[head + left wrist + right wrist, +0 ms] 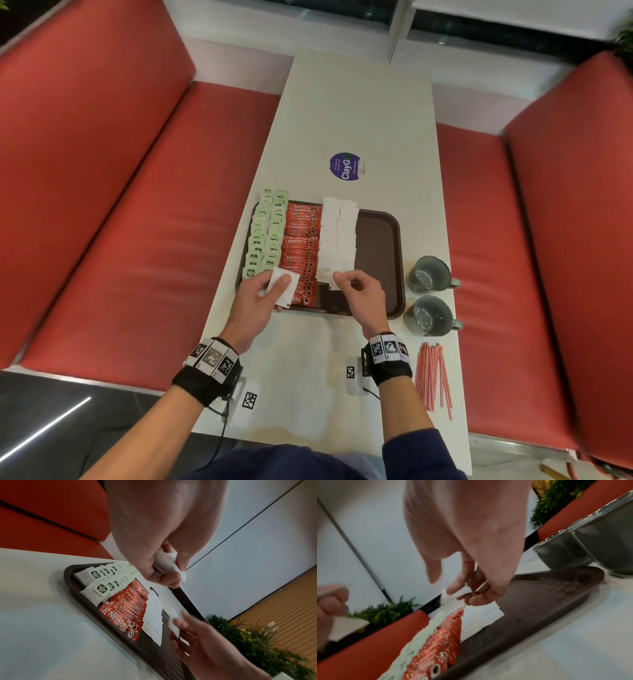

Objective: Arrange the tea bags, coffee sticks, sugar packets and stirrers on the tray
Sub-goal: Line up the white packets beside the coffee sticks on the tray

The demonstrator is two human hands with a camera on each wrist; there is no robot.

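Right hand [359,294] is low over the near end of the flat brown plastic tray [380,240], thumb and forefinger pinching one white paper sugar packet [337,282] by its edge, the other fingers loosely curled. It looks set to extend the overlapping double row of white packets [337,233] running away from that hand, each lapping the next so the row stays tidy.

Left hand [263,294] hovers just beside it over the tray's near left corner, fingers and thumb curled round a small stack of white sugar packets [282,284]. That is the reserve, I'd say, held close so the right hand can draw from it.

Beyond the left hand lie the two finished lines: pale green tagged tea bags [265,236] at the outer edge, orange-red foil coffee sticks [301,246] between them and the sugar.

The tray floor beyond the right hand's knuckles is bare, probably kept for the thin red-and-white striped stirrers [433,377], which wait on the white tabletop [359,113] beside the right wrist, untouched. Two grey ceramic mugs [430,293] stand to that hand's right.
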